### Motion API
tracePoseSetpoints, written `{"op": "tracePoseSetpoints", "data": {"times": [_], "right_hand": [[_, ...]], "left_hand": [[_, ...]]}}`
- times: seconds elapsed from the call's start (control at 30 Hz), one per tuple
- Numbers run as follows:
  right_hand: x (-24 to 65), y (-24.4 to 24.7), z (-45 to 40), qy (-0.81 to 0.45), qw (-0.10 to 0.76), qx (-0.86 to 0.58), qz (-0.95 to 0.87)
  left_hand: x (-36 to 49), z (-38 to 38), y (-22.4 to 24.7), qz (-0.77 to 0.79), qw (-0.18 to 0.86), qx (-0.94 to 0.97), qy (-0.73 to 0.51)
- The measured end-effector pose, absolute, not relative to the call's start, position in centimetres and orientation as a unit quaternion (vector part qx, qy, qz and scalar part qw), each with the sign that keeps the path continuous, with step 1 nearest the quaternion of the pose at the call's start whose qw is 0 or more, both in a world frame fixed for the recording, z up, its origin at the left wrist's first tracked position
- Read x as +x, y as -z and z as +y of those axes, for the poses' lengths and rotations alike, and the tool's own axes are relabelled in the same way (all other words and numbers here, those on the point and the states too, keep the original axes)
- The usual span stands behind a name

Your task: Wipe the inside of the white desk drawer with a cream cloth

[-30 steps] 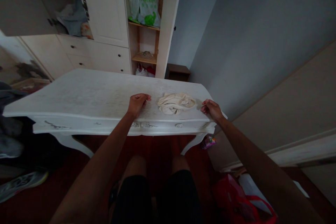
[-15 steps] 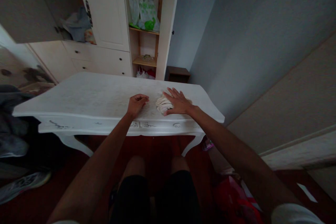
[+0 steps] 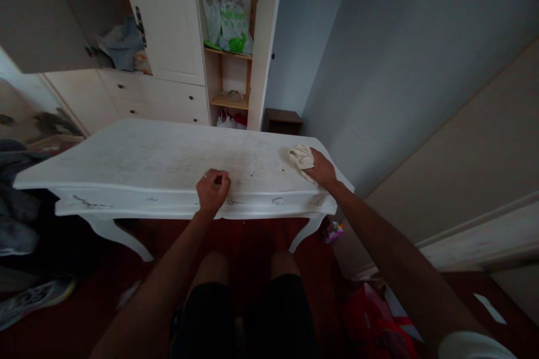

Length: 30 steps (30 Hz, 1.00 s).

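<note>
Right hand [image 3: 323, 169] grasps one bunched cream cloth [image 3: 300, 156] on right end of one white table [image 3: 168, 151]; left hand [image 3: 213, 188] loosely clenched at table's front middle, can't tell if holding anything; one red bag [image 3: 370, 320] low, right of table

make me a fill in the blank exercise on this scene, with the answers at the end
1. The cream cloth is held in the person's ____ hand.
2. The table is ____ in colour.
3. The printed plastic bag on the cabinet shelf has ____ lettering.

Missing words: right; white; green.
</note>
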State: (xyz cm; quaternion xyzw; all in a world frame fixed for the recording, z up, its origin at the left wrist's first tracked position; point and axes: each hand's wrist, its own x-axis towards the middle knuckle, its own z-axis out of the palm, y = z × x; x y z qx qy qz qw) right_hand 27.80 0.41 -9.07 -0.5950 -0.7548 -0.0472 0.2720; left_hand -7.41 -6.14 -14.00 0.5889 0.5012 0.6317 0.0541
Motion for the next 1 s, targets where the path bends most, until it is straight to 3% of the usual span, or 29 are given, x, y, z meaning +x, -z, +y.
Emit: {"op": "tracePoseSetpoints", "data": {"times": [0.07, 0.13, 0.2, 0.33, 0.4, 0.67, 1.0], "right_hand": [[28.9, 10.2, 0.8, 0.014, 0.374, -0.583, -0.722], [29.2, 11.1, 1.1, -0.005, 0.442, -0.589, -0.677], [29.2, 11.7, 1.3, -0.006, 0.470, -0.601, -0.646], [29.1, 11.9, 1.3, -0.012, 0.475, -0.590, -0.652], [29.1, 11.9, 1.3, -0.013, 0.478, -0.589, -0.652], [29.3, 12.4, 1.7, 0.018, 0.482, -0.590, -0.648], [28.8, 11.8, 1.5, 0.017, 0.468, -0.607, -0.642]], "left_hand": [[-5.9, -9.4, 16.5, 0.494, 0.047, 0.605, -0.623], [-3.9, -12.3, 18.7, 0.499, 0.108, 0.600, -0.616], [-1.7, -13.9, 20.1, 0.509, 0.243, 0.584, -0.584], [2.3, -13.2, 20.2, 0.510, 0.650, 0.360, -0.434], [3.7, -11.8, 19.7, 0.466, 0.754, 0.253, -0.388], [6.7, -7.8, 19.2, 0.370, 0.846, 0.103, -0.371], [8.0, -8.5, 19.0, 0.433, 0.802, 0.133, -0.389]]}}
